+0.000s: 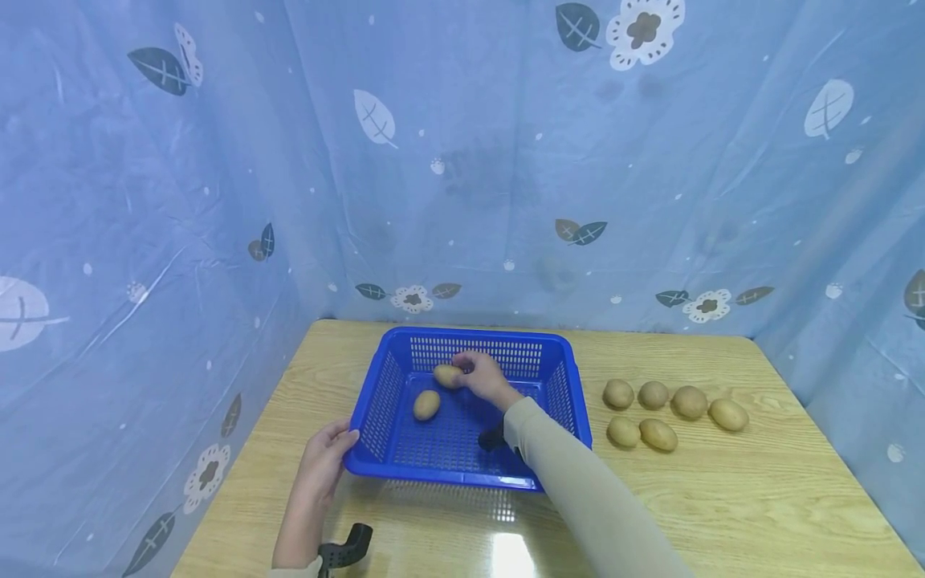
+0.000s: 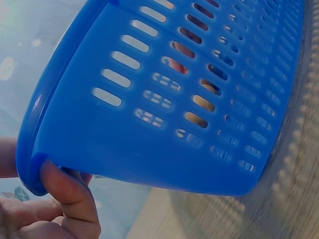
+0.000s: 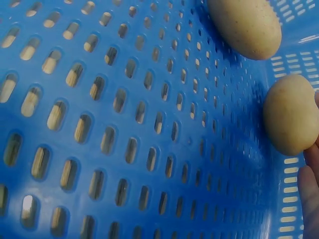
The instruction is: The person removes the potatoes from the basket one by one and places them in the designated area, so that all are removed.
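A blue slotted plastic basket (image 1: 448, 475) stands on the wooden table. At its near left corner my left hand (image 1: 321, 461) grips the rim; in the left wrist view, the thumb (image 2: 67, 191) lies against the edge of the blue wall (image 2: 124, 149). My right hand (image 1: 486, 376) reaches inside and holds a potato (image 1: 447, 376) between thumb and fingers, near the far wall. A second potato (image 1: 426, 405) lies on the basket floor, nearer to me. Both show in the right wrist view: the held potato (image 3: 290, 114) by the fingertips, the loose potato (image 3: 246, 27) above it.
To the right of the basket, several potatoes (image 1: 690, 402) lie in two rows on the wooden table (image 1: 766, 490). A blue patterned curtain (image 1: 491, 201) hangs behind the table and along its sides. The right forearm crosses over the basket's near right rim.
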Demonstrator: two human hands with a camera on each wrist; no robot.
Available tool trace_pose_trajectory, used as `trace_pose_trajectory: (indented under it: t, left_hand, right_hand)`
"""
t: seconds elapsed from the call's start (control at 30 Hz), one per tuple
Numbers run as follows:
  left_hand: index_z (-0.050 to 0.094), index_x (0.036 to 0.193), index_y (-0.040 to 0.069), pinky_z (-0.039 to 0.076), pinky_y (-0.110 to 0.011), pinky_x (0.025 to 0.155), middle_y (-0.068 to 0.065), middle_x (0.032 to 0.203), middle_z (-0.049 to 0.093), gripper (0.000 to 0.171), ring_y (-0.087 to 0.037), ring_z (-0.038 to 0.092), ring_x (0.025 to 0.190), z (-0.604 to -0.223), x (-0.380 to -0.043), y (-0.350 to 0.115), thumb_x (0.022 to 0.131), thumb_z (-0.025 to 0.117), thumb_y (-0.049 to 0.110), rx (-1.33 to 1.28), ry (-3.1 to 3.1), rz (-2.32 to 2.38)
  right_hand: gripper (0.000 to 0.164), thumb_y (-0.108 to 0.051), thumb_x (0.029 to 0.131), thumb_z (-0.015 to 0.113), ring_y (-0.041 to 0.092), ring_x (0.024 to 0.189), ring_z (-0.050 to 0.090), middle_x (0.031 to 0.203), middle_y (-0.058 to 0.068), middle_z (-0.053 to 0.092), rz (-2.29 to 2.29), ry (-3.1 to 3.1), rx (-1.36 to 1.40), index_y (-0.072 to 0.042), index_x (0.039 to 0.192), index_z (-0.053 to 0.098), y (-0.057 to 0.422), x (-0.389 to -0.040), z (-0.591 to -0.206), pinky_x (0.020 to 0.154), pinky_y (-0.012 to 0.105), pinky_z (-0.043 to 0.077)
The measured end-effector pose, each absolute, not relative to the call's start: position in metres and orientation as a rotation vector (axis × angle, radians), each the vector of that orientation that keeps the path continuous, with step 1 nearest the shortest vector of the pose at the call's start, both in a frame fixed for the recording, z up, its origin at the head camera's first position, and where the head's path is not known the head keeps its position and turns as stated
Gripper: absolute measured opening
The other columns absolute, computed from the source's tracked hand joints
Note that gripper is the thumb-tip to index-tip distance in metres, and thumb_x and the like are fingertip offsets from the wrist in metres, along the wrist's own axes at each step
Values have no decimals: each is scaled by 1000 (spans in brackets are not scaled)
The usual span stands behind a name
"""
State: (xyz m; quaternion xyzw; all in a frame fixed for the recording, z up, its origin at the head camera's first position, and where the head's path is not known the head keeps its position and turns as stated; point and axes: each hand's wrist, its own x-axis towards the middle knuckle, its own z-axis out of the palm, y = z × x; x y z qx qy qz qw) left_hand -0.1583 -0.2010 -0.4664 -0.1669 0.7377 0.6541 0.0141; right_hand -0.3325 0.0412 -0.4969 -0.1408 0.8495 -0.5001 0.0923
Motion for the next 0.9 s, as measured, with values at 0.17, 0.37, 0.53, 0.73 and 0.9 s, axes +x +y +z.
trace_pose_trajectory:
  t: [0.17, 0.37, 0.53, 0.73, 0.9]
  left_hand:
    - [43, 133, -6, 51, -14, 82, -22, 122, 57, 40, -20, 61, 104, -466, -158, -201, 99, 44, 16, -517, 2291, 2050]
    - [44, 132, -6, 51, -14, 80, -21, 120, 59, 38, -19, 62, 102, -467, -158, -201, 99, 44, 15, -518, 2284, 2063]
    - [44, 132, -6, 51, -14, 81, -21, 120, 59, 39, -19, 62, 102, -467, -158, -201, 99, 44, 15, -522, 2285, 2059]
    - [43, 132, -7, 52, -15, 83, -23, 122, 57, 40, -20, 62, 104, -467, -158, -201, 99, 44, 15, -523, 2287, 2055]
    - [43, 132, -6, 52, -15, 83, -23, 121, 58, 39, -20, 62, 104, -468, -158, -201, 99, 44, 15, -516, 2298, 2052]
  right_hand:
    - [38, -6, 82, 68, 30, 115, 57, 120, 15, 62, -1447, 2573, -427, -2, 118, 60, 39, -332, -497, 101, 43, 45]
    - [38, -4, 80, 70, 29, 112, 57, 118, 14, 62, -1338, 2683, -474, -2, 117, 60, 35, -331, -500, 99, 41, 47]
    - [39, -4, 79, 71, 29, 111, 57, 118, 14, 61, -1290, 2740, -493, -1, 117, 60, 32, -329, -501, 98, 40, 47]
    - [44, -7, 77, 74, 28, 108, 58, 116, 13, 59, -1225, 2762, -495, -1, 119, 61, 30, -329, -500, 96, 39, 48]
    - [45, -9, 76, 75, 28, 105, 57, 115, 14, 56, -1168, 2797, -515, -2, 119, 62, 28, -326, -500, 93, 40, 49]
